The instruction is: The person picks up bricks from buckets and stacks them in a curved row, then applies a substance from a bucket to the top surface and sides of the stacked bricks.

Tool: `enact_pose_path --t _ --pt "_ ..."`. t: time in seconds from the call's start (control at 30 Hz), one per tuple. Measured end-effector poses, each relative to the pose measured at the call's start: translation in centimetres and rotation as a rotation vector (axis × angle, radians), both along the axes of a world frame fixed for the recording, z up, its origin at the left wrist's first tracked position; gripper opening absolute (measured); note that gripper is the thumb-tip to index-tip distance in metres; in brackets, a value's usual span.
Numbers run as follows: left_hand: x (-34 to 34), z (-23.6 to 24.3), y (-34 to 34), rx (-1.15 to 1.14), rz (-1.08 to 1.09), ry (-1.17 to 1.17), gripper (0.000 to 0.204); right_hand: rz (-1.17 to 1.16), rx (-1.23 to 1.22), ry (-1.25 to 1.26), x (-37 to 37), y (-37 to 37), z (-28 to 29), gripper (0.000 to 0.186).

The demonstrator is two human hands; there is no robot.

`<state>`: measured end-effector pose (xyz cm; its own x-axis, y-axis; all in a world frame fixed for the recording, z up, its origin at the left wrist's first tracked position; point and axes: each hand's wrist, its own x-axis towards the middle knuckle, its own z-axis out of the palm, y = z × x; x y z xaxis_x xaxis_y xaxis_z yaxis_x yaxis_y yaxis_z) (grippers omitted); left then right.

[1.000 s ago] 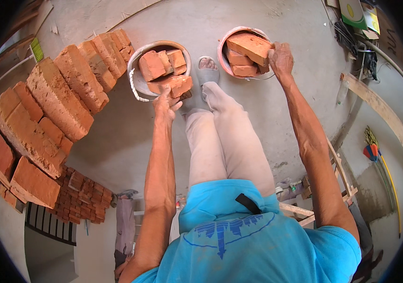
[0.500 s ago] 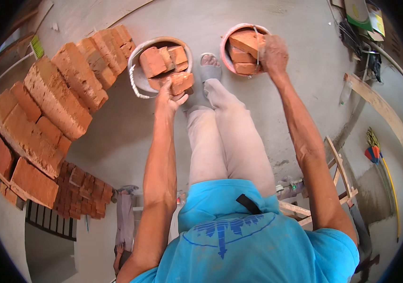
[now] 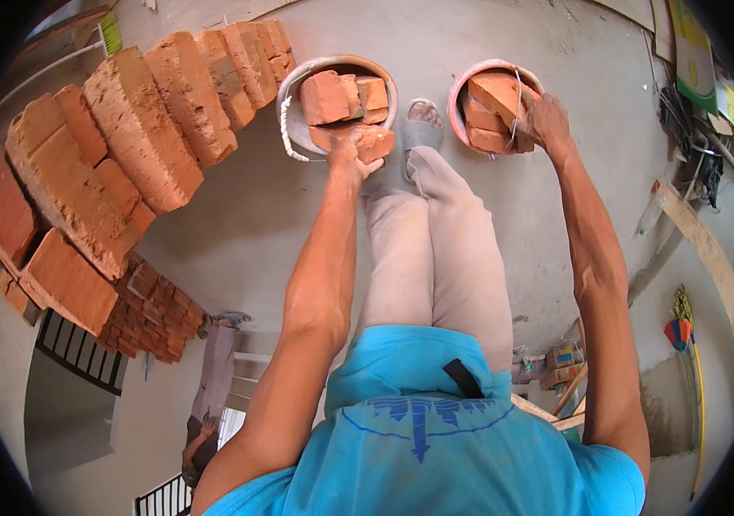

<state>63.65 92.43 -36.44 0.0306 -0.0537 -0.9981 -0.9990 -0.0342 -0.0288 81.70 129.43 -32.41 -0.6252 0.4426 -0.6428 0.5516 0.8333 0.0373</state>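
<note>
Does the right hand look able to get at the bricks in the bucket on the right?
Probably yes: the right hand is at the edge of that bucket, whose top is open with bricks showing. Only a thin handle crosses them, hardly blocking the way.

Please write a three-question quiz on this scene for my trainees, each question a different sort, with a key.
1. Which thing is the left hand touching?
A) a sandal
B) a brick
C) the shirt
2. True or false: the left bucket and the right bucket both contain bricks.
3. Fill in: the white wrapped handle belongs to the bucket on the person's ____ side.

Key: 1 B; 2 true; 3 left.
</note>
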Motion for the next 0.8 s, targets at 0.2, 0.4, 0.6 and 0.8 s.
enact_pose_path --t 0.2,0.4,0.6,0.8 --pt "-0.2 2.3 0.8 -0.144 -0.050 0.027 0.046 0.045 0.071 -0.177 -2.4 -2.2 5.6 0.052" --pt "-1.3 10.0 1.6 -0.058 -0.099 0.016 0.053 -0.167 -0.059 -0.282 -2.2 -2.0 11.1 0.058" --pt "-0.8 14.8 -0.8 0.052 -0.088 -0.016 0.054 -0.317 -0.016 -0.126 0.7 -3.7 16.7 0.071" --pt "-2.4 22.9 -5.0 0.059 -0.500 0.127 0.056 -0.595 -0.220 -0.122 5.5 -4.4 20.9 0.071"
